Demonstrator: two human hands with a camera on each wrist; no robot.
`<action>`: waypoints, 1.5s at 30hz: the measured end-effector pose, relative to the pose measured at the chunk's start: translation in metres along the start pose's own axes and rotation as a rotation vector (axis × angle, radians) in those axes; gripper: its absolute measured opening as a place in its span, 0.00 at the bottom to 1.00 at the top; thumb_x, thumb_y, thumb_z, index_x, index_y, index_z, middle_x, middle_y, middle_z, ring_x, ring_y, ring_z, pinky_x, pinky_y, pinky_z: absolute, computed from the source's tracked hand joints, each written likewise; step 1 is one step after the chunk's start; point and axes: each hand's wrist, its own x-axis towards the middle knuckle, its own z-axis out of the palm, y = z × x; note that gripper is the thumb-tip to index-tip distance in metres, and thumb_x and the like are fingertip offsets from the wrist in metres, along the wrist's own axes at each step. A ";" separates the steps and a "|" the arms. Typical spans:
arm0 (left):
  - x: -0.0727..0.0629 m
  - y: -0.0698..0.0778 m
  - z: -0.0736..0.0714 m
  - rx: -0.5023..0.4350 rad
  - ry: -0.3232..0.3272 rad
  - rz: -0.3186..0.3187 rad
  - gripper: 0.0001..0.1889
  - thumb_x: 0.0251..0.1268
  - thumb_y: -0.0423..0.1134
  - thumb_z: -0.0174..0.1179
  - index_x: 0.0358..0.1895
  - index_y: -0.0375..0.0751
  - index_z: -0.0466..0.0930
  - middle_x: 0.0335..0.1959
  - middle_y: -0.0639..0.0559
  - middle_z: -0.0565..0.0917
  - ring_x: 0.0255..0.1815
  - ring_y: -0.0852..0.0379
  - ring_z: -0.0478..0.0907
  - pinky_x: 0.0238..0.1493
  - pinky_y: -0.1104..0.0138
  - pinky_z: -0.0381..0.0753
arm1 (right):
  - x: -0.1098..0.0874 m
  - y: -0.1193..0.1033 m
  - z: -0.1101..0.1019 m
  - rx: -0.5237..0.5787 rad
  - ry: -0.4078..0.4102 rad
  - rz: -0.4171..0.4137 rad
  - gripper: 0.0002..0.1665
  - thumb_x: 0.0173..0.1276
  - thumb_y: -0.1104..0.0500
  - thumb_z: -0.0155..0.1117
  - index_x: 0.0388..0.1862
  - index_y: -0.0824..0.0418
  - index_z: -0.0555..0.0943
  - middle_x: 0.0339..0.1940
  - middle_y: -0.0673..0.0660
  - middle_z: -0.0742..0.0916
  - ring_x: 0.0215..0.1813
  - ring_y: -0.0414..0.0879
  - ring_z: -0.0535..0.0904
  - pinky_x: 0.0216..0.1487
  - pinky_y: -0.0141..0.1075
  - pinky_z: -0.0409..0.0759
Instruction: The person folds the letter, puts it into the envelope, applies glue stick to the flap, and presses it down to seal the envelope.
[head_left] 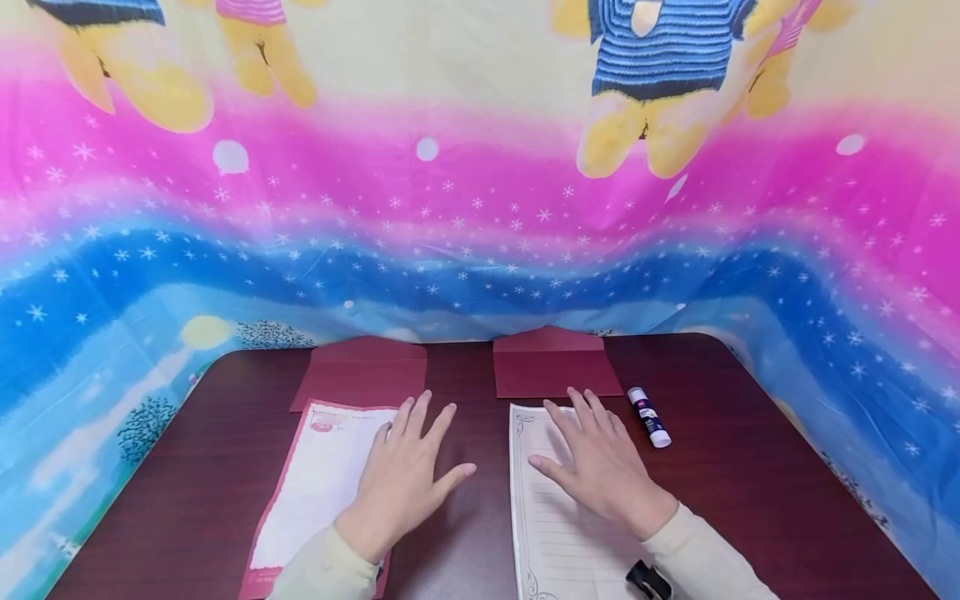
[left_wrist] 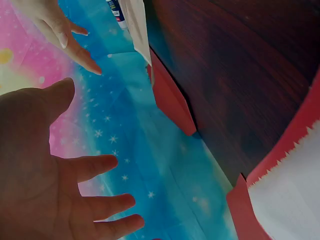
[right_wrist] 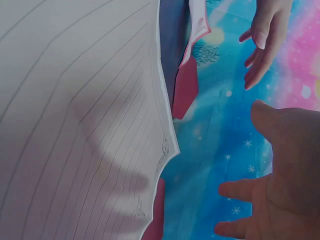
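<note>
My left hand [head_left: 405,475] hovers with spread fingers over the right side of a red-bordered sheet of letter paper [head_left: 315,483]. Over a lined sheet of letter paper [head_left: 547,533] with a scrollwork border, my right hand [head_left: 603,467] is held palm down, fingers apart. Both palms hold nothing, as the left wrist view of the left hand [left_wrist: 65,170] and the right wrist view of the right hand [right_wrist: 280,175] show. Behind the sheets lie two red envelopes, a left envelope [head_left: 367,367] and a right envelope [head_left: 555,371], flaps raised toward the back.
A glue stick [head_left: 649,417] lies on the dark wooden table [head_left: 750,467], right of the right envelope. A black clip-like object [head_left: 648,579] sits by the right sleeve. Behind the table's back edge hangs a colourful printed cloth [head_left: 480,208], which also runs down both sides.
</note>
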 end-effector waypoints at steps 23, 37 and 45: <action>0.008 0.024 0.005 -0.061 -0.124 0.047 0.34 0.67 0.62 0.60 0.68 0.43 0.74 0.64 0.40 0.79 0.63 0.40 0.78 0.59 0.43 0.77 | -0.013 0.039 -0.016 -0.037 -0.052 0.022 0.41 0.68 0.30 0.60 0.67 0.56 0.77 0.59 0.61 0.84 0.60 0.59 0.79 0.54 0.60 0.78; 0.006 0.038 0.020 -0.024 -0.186 0.063 0.33 0.66 0.63 0.60 0.63 0.41 0.79 0.55 0.45 0.86 0.53 0.46 0.84 0.50 0.52 0.83 | -0.024 0.065 -0.019 -0.062 -0.111 0.085 0.42 0.66 0.30 0.62 0.67 0.58 0.77 0.56 0.63 0.85 0.53 0.59 0.81 0.42 0.55 0.80; 0.006 0.046 0.032 0.003 -0.160 0.082 0.28 0.64 0.63 0.62 0.50 0.40 0.84 0.37 0.48 0.86 0.38 0.49 0.83 0.36 0.58 0.80 | -0.032 0.082 -0.016 -0.058 -0.186 0.149 0.44 0.63 0.32 0.67 0.66 0.61 0.77 0.50 0.63 0.87 0.44 0.57 0.82 0.32 0.48 0.78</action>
